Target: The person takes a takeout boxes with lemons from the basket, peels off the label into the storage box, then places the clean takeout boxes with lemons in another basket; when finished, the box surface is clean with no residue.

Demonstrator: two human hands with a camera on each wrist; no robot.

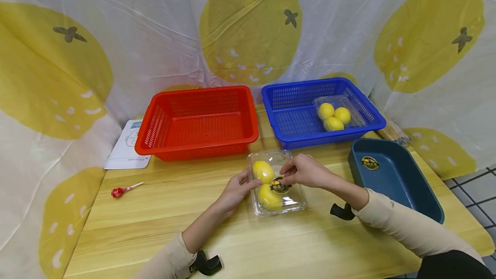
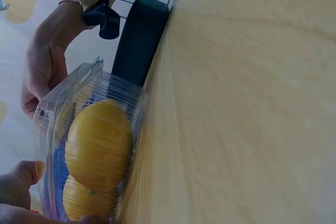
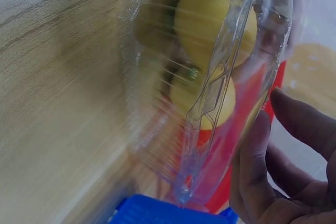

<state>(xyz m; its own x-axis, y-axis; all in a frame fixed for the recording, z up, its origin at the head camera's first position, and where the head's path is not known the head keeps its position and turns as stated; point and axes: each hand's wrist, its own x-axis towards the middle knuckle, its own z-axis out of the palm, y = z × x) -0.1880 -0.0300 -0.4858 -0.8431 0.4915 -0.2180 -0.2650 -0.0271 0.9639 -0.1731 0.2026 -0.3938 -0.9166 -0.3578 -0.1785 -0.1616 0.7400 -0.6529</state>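
Note:
A clear plastic clamshell box (image 1: 295,203) with yellow lemons (image 1: 270,197) inside lies on the table. My left hand (image 1: 237,190) grips its left side, thumb over the lid. A round black-and-gold sticker (image 1: 282,187) shows on the lid. At the sticker's upper edge, my right hand (image 1: 306,171) has thumb and fingers curled close together and appears to pinch it. From the right wrist view, the right fingers (image 3: 254,145) are right against the lid. In the left wrist view, the lemons (image 2: 100,142) are seen through the box's ribbed side.
A red basket (image 1: 248,134) stands behind to the left. The blue basket (image 1: 288,143) holds another box of lemons (image 1: 334,124). A dark teal tray (image 1: 403,180) with a similar sticker (image 1: 370,162) is at right. A lollipop (image 1: 118,192) and a white card (image 1: 125,154) lie left.

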